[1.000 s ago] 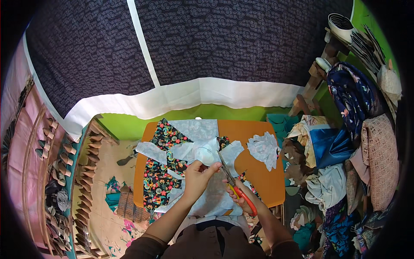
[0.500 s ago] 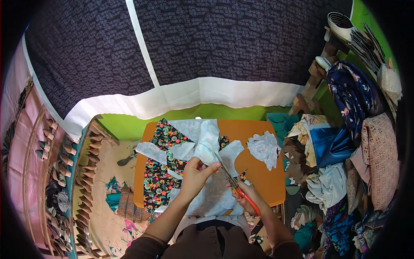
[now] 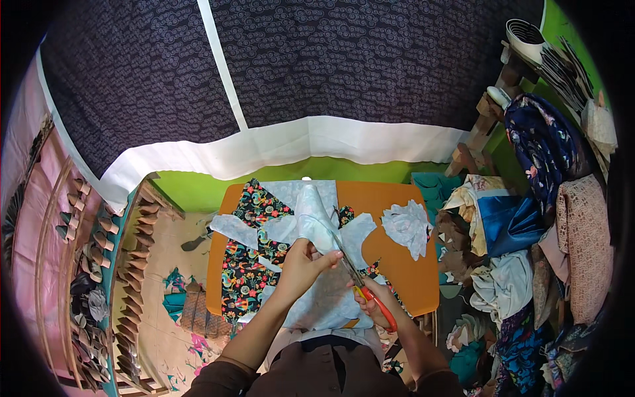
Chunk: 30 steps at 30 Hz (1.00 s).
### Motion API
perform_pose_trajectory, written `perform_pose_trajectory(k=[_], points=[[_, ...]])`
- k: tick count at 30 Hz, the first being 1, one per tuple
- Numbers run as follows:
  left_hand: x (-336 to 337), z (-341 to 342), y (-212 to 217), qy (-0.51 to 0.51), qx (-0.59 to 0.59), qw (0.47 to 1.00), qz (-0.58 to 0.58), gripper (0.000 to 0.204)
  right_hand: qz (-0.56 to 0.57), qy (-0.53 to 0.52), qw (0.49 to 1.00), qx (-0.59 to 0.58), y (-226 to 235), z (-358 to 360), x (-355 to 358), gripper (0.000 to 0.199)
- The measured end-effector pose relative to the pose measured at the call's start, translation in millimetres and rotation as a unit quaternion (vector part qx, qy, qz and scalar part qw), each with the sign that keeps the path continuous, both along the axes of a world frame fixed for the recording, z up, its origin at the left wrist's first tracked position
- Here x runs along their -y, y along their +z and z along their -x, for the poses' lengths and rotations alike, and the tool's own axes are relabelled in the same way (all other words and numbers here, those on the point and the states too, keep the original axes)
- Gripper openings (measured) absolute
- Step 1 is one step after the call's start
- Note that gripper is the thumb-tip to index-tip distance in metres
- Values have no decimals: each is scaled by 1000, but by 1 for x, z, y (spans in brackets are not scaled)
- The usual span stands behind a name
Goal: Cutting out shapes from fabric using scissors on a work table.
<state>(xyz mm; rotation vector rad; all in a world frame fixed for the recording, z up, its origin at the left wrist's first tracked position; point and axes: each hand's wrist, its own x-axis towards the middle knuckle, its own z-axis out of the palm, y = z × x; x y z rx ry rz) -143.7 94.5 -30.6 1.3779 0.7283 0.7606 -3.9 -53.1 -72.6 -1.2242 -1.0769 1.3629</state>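
In my right hand (image 3: pixel 378 301) is a pair of scissors (image 3: pixel 368 291) with red and yellow handles, its blades running up to the edge of a pale fabric piece (image 3: pixel 313 210). My left hand (image 3: pixel 304 272) pinches that piece at its near end, thumb beside the blade tips. Below it, more pale cloth (image 3: pixel 309 306) drapes toward my body. Black fabric with a bright floral print (image 3: pixel 241 288) lies to the left, with loose pale cut pieces (image 3: pixel 235 230) over it. Another pale cut piece (image 3: pixel 358 237) rests just right of the blades.
The orange-brown table (image 3: pixel 403 284) carries a crumpled pale cloth (image 3: pixel 405 228) on its right. Piled fabrics (image 3: pixel 506 221) crowd the right side. Racks of wooden shoe lasts (image 3: pixel 135 264) stand left, and scraps (image 3: pixel 175 291) litter the floor. A dark patterned curtain (image 3: pixel 357 59) hangs beyond the table.
The held pale fabric has shifted and its upper part now looks narrower and more folded. Both hands stay almost in place, with the scissors still at its edge.
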Motion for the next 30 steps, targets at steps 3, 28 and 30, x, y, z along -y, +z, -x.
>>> perform_pose_trajectory(k=[3, 28, 30], points=[[2, 0, 10, -15, 7, 1000, 18, 30, 11, 2, 1000, -21, 18, 7, -1, 76], [4, -4, -17, 105, -55, 991, -67, 34, 7, -22, 996, 90, 0, 2, 3, 46], [5, -6, -7, 103, -39, 994, -22, 33, 32, -24, 997, 73, 3, 5, 0, 68]])
